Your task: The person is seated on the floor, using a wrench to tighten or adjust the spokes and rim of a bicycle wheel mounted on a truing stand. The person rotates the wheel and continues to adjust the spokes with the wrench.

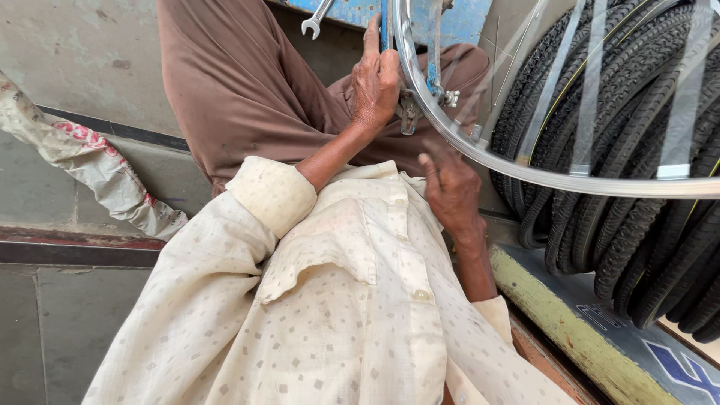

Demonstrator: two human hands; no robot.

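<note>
A crumpled white and red printed sack [97, 169] lies at the far left against a grey concrete wall [82, 52]. Moving right, a person in a cream patterned shirt with rolled cuffs [330, 300] and brown trousers [240, 90] sits looking down at their own 2 hands. A silver open-ended spanner [316, 19] pokes in at the top edge, above the trousers. The left hand [375, 82] reaches up, its grip closed around a blue metal frame bar [384, 26] just beside a shiny silver bicycle wheel rim [480, 150]. The rim curves from the top centre down toward the right edge, with thin spokes crossing it. The right hand [450, 191] sits lower, fingers curled up just under the rim; whether it pinches a spoke or only touches, I cannot tell. Behind the rim, at the right, black knobbly rubber bicycle tyres [637, 225] stand stacked together on a blue and yellow-green painted ledge [570, 322].
</note>
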